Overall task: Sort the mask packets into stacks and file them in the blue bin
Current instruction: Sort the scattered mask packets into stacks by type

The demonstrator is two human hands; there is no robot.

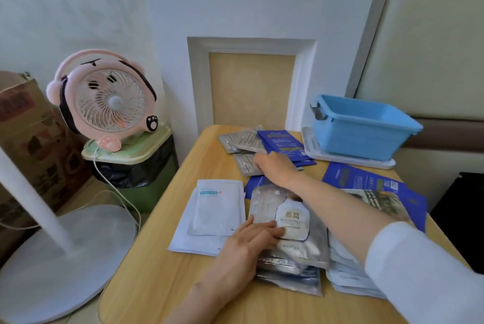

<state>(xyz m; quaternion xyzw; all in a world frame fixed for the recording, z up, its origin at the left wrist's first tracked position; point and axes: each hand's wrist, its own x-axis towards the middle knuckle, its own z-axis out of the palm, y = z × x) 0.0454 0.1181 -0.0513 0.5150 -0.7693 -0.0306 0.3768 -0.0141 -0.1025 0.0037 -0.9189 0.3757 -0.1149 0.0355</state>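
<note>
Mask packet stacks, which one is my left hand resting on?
The silver stack with the Bird's Nest label on top; your left hand lies flat on it. The white pile sits to its left, grey packets and blue packets farther back.

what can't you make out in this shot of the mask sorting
Head view only:
- Floor of the blue bin: hidden by its near wall, so contents unknown.
- Fingers of the right hand: the hand's back covers them; grip on the grey packets unclear.
- White pile at right: partly under the sleeve.
- Small print on the blue packets: blurred.
</note>
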